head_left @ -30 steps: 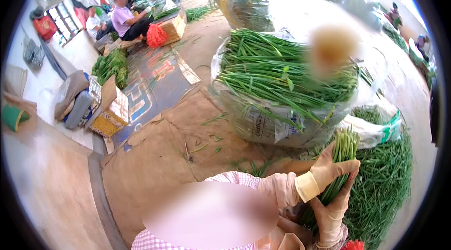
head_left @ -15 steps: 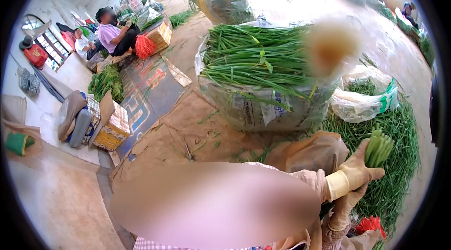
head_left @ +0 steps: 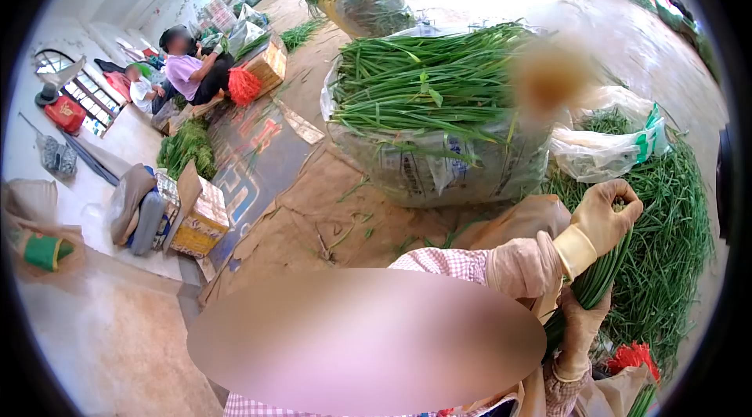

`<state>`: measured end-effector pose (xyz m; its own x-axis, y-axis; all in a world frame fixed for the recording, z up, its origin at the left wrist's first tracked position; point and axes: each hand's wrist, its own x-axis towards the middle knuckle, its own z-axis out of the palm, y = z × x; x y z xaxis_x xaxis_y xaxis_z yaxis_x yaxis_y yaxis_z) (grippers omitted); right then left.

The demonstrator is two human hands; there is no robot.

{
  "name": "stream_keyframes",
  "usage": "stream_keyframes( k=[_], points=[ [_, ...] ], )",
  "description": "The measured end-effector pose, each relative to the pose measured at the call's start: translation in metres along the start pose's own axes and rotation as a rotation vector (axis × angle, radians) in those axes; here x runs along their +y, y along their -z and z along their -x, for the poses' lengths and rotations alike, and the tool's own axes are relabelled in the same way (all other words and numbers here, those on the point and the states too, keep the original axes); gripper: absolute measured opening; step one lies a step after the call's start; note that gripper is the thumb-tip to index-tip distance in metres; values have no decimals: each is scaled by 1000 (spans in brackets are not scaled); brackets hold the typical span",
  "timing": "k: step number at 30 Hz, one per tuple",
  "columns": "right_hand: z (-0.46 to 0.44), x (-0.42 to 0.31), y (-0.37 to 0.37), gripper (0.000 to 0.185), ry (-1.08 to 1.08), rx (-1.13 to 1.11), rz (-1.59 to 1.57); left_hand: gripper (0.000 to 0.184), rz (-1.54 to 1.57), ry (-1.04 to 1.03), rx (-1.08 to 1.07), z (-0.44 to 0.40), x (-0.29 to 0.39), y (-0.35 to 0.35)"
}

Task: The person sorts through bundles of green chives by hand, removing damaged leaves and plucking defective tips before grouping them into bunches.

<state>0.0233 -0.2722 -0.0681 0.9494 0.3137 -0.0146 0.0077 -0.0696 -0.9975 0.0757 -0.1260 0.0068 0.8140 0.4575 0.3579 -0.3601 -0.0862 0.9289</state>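
Brown sheeting [head_left: 329, 197] covers the floor, with two seated people [head_left: 188, 68] toward ten o'clock. One bundle of green stalks [head_left: 599, 280] lies at about four o'clock in the view, its long axis slanting from one o'clock down to seven. Both gloved hands are clamped on it: the left hand [head_left: 601, 221] curls its fingers round the upper end, and the right hand [head_left: 581, 327] grips lower down. The left is nearer the one-o'clock tip, the right nearer the seven-o'clock end.

Counted near the hands: one bundle, one loose green heap [head_left: 666, 260] just beyond the bundle toward three o'clock, one white bag [head_left: 599, 162] above it, one large clear sack [head_left: 407, 170] of stalks toward one o'clock, and one red tuft [head_left: 633, 358] toward four. Single stalks are too tangled to count.
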Motion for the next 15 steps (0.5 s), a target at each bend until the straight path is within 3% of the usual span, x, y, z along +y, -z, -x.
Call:
stream_keyframes(
  k=[2,4,5,7,9,10,11,13,15],
  points=[
    [8,-21,-13,47,-105,-13,-181,11,-53,27,-37,-11,-1,7],
    [6,-19,-12,42,-119,-124,-194,10,295,169,-38,-25,-7,7],
    [9,-18,-1,37,-140,-201,-196,11,489,109,-82,-35,-40,16],
    [27,-51,-3,35,-209,-122,-448,21,810,158,26,-39,-71,42],
    [37,-52,-1,33,-283,-178,-668,37,277,43,-49,-42,-55,66],
    [39,-49,-4,43,-267,-193,-774,44,442,107,-137,-37,-27,70],
    [38,-47,-9,54,-246,-243,-883,50,379,247,-134,-30,6,80],
    [35,-38,3,45,-238,-232,-926,62,403,271,-316,-22,7,64],
    [37,-33,-3,37,-227,-283,-950,65,396,125,-423,-8,16,53]
  ],
)
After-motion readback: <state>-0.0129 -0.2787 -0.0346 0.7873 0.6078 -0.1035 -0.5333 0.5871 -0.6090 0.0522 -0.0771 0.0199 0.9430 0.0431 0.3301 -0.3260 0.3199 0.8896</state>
